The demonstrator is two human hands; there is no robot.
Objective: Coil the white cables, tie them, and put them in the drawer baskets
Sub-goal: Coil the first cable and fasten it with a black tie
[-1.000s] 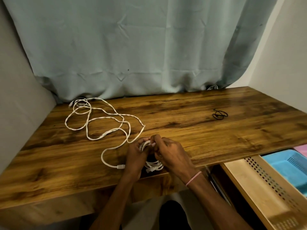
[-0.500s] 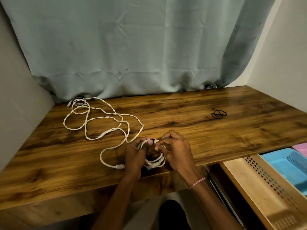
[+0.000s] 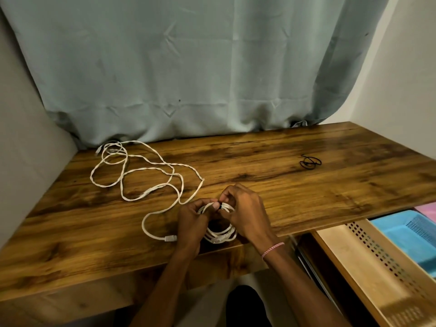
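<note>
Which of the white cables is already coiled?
The coiled cable held by both hands near the desk's front edge; the loose cable lies sprawled at the left, untouched.

A wooden table (image 3: 306,197) is seen bearing a loose cable (image 3: 132,175) sprawled over its left part, a coiled cable (image 3: 221,234) at the front edge, and black ties (image 3: 310,162) toward the right rear.
</note>
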